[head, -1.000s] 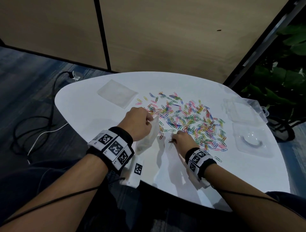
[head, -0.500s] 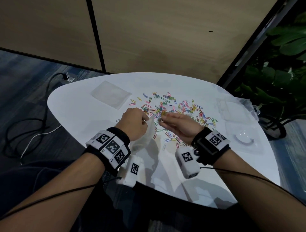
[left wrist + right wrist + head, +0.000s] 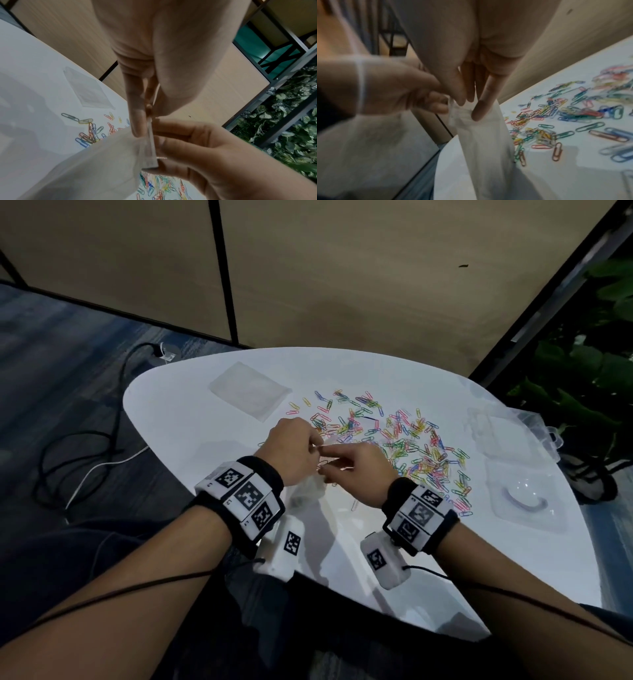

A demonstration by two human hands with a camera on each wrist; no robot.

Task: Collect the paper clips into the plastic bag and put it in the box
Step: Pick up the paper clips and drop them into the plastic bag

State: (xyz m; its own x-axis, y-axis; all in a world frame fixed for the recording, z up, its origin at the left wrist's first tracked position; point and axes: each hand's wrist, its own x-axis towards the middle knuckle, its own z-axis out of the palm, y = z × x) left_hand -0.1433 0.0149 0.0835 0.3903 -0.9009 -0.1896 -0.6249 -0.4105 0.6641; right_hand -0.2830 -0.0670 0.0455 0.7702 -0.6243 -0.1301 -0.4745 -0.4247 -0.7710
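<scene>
A translucent plastic bag point(image 3: 306, 491) hangs over the white table's near edge between my two hands. My left hand point(image 3: 313, 448) pinches one side of its top rim between thumb and forefinger point(image 3: 137, 121). My right hand point(image 3: 330, 462) is at the bag's mouth point(image 3: 462, 109), with its thumb pressed on the outside of the rim and its fingers behind it. A thin paper clip point(image 3: 161, 157) shows at the rim by the right fingers. Many coloured paper clips point(image 3: 404, 440) lie scattered on the table beyond the hands. The clear plastic box point(image 3: 496, 436) sits at the table's right side.
A flat stack of spare plastic bags point(image 3: 248, 392) lies at the table's far left. A clear lid point(image 3: 524, 501) rests in front of the box. Cables point(image 3: 85, 453) run on the floor to the left, and plants point(image 3: 582, 392) stand to the right.
My right hand left the clip pile, carried clips to the left and now meets the left hand at the bag's mouth. The left hand kept holding the bag.
</scene>
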